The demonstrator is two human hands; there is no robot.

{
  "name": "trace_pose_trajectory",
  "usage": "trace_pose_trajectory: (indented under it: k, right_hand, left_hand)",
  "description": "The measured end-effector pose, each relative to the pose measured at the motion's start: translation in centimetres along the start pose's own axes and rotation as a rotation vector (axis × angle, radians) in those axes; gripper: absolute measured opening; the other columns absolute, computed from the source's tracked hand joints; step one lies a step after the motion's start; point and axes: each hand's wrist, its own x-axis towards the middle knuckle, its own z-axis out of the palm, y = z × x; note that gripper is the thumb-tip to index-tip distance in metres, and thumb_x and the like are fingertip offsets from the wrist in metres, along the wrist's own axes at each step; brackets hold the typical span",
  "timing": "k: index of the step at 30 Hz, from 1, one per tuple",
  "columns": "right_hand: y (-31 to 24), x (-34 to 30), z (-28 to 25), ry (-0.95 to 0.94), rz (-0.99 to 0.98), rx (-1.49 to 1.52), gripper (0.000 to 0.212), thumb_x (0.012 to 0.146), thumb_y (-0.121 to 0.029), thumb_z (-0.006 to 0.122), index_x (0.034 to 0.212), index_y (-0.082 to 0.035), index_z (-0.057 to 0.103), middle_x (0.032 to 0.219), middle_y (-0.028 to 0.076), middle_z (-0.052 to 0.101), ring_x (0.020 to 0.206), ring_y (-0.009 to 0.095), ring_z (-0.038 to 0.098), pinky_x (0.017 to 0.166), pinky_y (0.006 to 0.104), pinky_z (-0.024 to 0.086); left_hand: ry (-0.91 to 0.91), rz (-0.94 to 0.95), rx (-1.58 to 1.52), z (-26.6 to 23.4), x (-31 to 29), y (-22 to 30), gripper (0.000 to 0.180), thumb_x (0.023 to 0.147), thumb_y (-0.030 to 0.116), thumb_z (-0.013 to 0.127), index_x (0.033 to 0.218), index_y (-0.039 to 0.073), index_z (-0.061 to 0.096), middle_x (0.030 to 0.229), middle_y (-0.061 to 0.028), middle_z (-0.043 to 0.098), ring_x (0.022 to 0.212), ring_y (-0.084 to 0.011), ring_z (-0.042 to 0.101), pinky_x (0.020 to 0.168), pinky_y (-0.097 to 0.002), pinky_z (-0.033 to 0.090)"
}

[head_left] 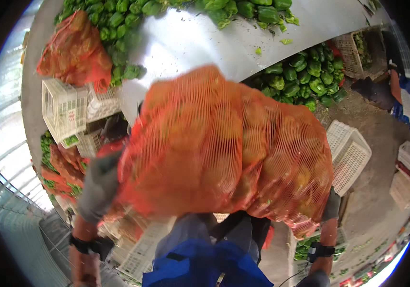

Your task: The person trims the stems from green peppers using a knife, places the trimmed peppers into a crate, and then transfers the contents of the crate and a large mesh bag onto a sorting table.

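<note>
A big, bulging orange-red mesh sack [229,148] is held up in front of my body, stretched sideways between both hands. Roundish produce shows through the netting, though its kind is blurred. At the sack's left end, my left hand [99,187] in a grey glove grips the mesh, its fingertips partly hidden by the netting. My right hand [331,205], also gloved, is closed on the lower right end, with its fingers mostly behind the sack. Beyond the sack lies a shiny metal table [186,43], partly covered by it.
Green peppers [119,19] are heaped along the table's far side, and more peppers [305,76] lie at the right. Another mesh sack [76,50] rests at the far left above white crates [64,110]. A white crate [348,155] stands on the floor; a co-worker's arm [395,86] shows far right.
</note>
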Motion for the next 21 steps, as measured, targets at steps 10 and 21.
trace_pose_trajectory:
  k: [10, 21]
  right_hand:
    - [-18.2, -2.3, 17.3, -0.408, 0.233, 1.075, 0.05, 0.114, -0.038, 0.051, 0.15, -0.004, 0.058, 0.148, 0.009, 0.065, 0.134, 0.026, 0.063, 0.117, 0.045, 0.05]
    - [-17.1, 6.9, 21.9, -0.128, 0.167, 0.89, 0.044, 0.111, -0.033, 0.053, 0.143, -0.004, 0.063, 0.138, 0.012, 0.071, 0.121, 0.031, 0.07, 0.107, 0.046, 0.059]
  left_hand:
    - [0.703, 0.476, 0.327, -2.6, 20.5, -9.8, 0.054, 0.108, 0.024, 0.065, 0.153, -0.004, 0.053, 0.153, -0.0272, 0.056, 0.143, -0.0353, 0.055, 0.119, -0.0419, 0.044]
    - [0.684, -0.032, 0.228, 18.0, 26.9, -14.0, 0.081, 0.113, 0.052, 0.047, 0.17, 0.0, 0.024, 0.172, -0.0337, 0.025, 0.159, -0.051, 0.023, 0.13, -0.0531, 0.022]
